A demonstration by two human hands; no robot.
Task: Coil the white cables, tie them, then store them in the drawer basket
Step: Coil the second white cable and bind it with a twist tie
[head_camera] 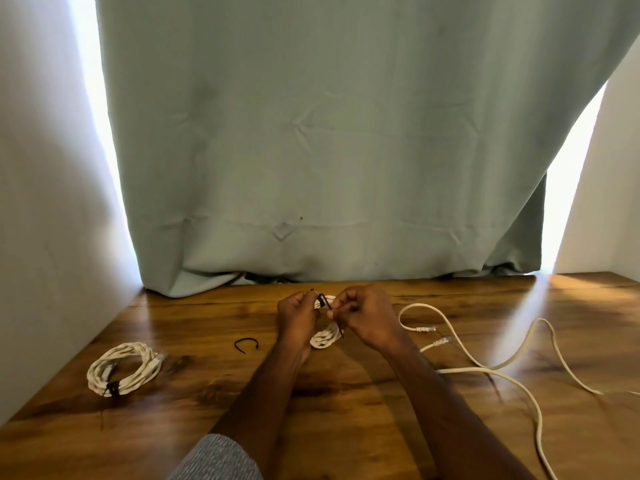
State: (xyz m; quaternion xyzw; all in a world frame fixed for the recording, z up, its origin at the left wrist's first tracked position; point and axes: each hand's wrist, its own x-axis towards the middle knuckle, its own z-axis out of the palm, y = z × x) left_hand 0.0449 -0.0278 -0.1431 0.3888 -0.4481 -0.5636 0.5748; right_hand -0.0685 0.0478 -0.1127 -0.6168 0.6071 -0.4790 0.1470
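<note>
A coiled white cable [325, 336] is held upright above the wooden table [346, 393] between both hands. My left hand [298, 315] grips the coil's left side and the head of a black tie [322, 301] wrapped over its top. My right hand [363, 318] pinches the tie's tail, which runs down past the coil. At the left lies a second white coil [123, 368], bound with a black tie. A loose white cable [485, 358] with clear plugs sprawls across the right side. No drawer basket is in view.
A spare black tie [246, 344] lies curved on the table left of my left hand. A grey-green curtain [318, 150] hangs behind the table's far edge, with white walls on both sides.
</note>
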